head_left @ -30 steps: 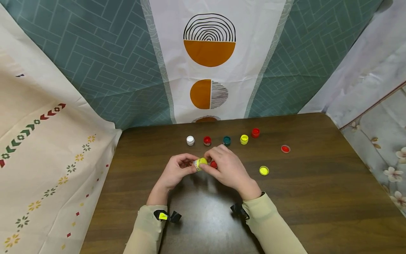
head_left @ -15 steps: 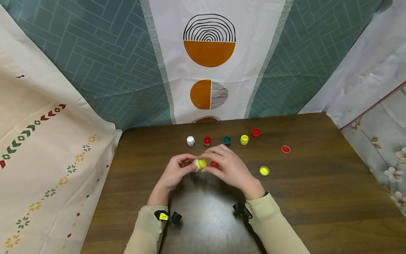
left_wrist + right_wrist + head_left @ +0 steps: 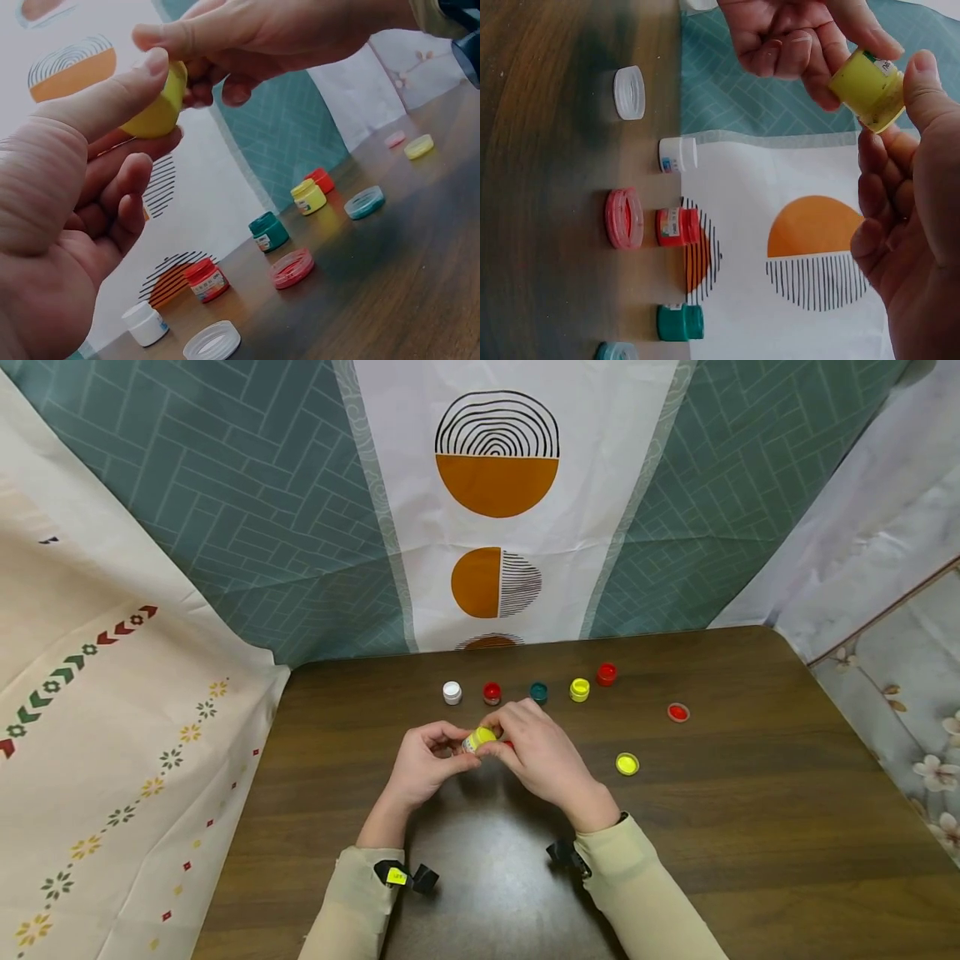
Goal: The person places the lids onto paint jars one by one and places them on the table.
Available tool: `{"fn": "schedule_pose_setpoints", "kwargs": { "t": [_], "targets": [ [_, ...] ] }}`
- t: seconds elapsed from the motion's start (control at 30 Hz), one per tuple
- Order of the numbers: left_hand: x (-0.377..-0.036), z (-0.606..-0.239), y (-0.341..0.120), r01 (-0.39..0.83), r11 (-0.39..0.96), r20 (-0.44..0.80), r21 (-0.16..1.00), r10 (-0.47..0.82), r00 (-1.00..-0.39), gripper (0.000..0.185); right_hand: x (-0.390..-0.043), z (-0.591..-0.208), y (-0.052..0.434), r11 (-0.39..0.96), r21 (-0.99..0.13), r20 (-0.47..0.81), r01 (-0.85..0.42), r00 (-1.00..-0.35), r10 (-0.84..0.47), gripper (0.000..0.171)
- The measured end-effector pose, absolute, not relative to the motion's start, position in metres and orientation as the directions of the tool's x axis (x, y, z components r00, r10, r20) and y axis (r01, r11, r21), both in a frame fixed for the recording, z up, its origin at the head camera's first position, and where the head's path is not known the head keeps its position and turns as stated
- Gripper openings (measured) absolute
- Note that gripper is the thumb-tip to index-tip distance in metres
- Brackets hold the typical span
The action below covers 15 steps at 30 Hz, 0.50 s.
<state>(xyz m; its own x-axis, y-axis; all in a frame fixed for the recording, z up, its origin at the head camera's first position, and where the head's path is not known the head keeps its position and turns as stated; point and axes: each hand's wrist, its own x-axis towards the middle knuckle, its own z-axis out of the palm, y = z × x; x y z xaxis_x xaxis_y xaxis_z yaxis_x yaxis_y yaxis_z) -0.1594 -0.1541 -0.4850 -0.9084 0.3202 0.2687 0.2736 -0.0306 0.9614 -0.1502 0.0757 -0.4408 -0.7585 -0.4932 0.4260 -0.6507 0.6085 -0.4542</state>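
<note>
Between both hands, above the table, is a small yellow paint jar (image 3: 477, 742), held tilted. My left hand (image 3: 423, 763) grips its body between thumb and fingers. My right hand (image 3: 538, 753) pinches the jar's other end, thumb on the near side; the right wrist view shows the jar (image 3: 868, 86) between the two hands. Farther back stand a white jar (image 3: 452, 693), a red jar (image 3: 491, 694), a teal jar (image 3: 538, 692), a yellow jar (image 3: 579, 690) and another red jar (image 3: 607, 674). My right hand mostly hides a red lid (image 3: 509, 744) in the head view.
Loose lids lie on the brown table (image 3: 750, 827): a yellow lid (image 3: 627, 764) and a red-centred lid (image 3: 678, 712) at right. The left wrist view adds a whitish lid (image 3: 212, 343), a red lid (image 3: 292, 268) and a teal lid (image 3: 364, 202). Patterned cloth hangs behind the table.
Half a second ago the right fingers were spread wider round the jar's end; now they close on it again. The yellow jar and left hand have shifted slightly right.
</note>
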Motion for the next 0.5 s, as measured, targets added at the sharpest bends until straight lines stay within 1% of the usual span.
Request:
{"fn": "schedule_pose_setpoints", "kwargs": {
  "t": [0.1,0.3,0.5],
  "targets": [
    [-0.1593,-0.4853,-0.1526,0.315,-0.003,0.302,0.949,0.298,-0.906,0.028,-0.1501,-0.441,0.0753,0.625,-0.458,0.414,-0.632,-0.774,-0.479,0.033],
    [-0.1586,-0.486,-0.1509,0.36,0.026,0.339,0.933,0.279,-0.899,0.028,-0.1504,-0.4426,0.074,0.641,-0.456,0.396,-0.617,-0.786,-0.475,0.034],
    [-0.1583,-0.4864,-0.1505,0.369,0.014,0.353,0.929,0.268,-0.897,0.026,-0.1508,-0.4429,0.0719,0.648,-0.445,0.407,-0.618,-0.784,-0.468,0.032]
  ]
}}
